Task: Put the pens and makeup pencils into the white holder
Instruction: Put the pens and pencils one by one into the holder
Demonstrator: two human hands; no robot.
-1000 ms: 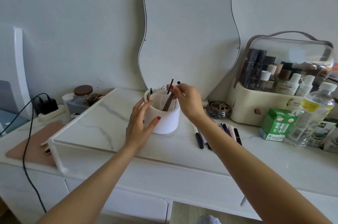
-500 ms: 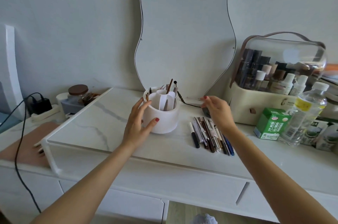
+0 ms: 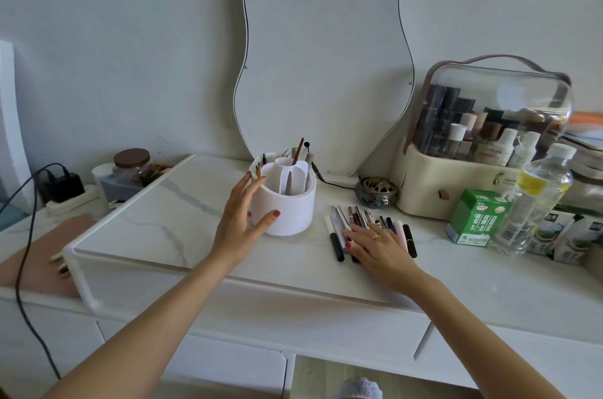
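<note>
The white holder point(image 3: 288, 207) stands mid-table with dividers inside and several pencils and brushes sticking out of it. My left hand point(image 3: 243, 219) cups its left side, thumb on the front wall. To its right lies a row of pens and makeup pencils point(image 3: 355, 219) on the marble top. My right hand point(image 3: 377, 243) rests flat on the near ends of that row, fingers spread, hiding parts of several pens. No pen is lifted.
A wavy mirror point(image 3: 323, 56) leans on the wall behind the holder. A small brass bowl point(image 3: 377, 191), a cosmetics case point(image 3: 483, 144), a green carton point(image 3: 478, 216) and a water bottle point(image 3: 535, 199) crowd the right. A jar point(image 3: 130, 163) and charger cable point(image 3: 29, 235) sit left.
My right hand left the holder's top, swung right and came down onto the row of pens. My left hand stayed on the holder's side.
</note>
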